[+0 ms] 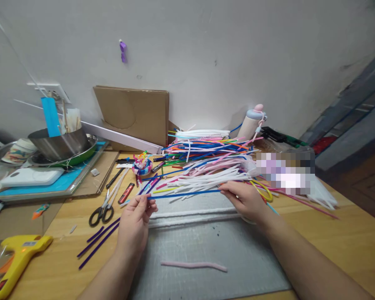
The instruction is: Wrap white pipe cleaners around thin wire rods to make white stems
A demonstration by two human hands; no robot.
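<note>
A blue pipe cleaner (184,194) is stretched level between my two hands, above a grey cutting mat (212,246). My left hand (137,218) pinches its left end, and my right hand (242,200) grips the other end between thumb and fingers. Under it, long white pipe cleaners (193,215) run across the mat. Nearer to me lies a short pale pink pipe cleaner (193,265). Just behind my hands spreads a pile of white pipe cleaners (203,180). Dark purple pipe cleaners (96,243) rest left of my left hand.
Scissors (101,213) and a red-and-black box (126,193) lie on the left. A yellow glue gun (21,258) is at the front left. Bundled coloured pipe cleaners (206,148), a bottle (251,123) and cardboard (134,116) stand toward the wall. A metal bowl (62,143) sits far left.
</note>
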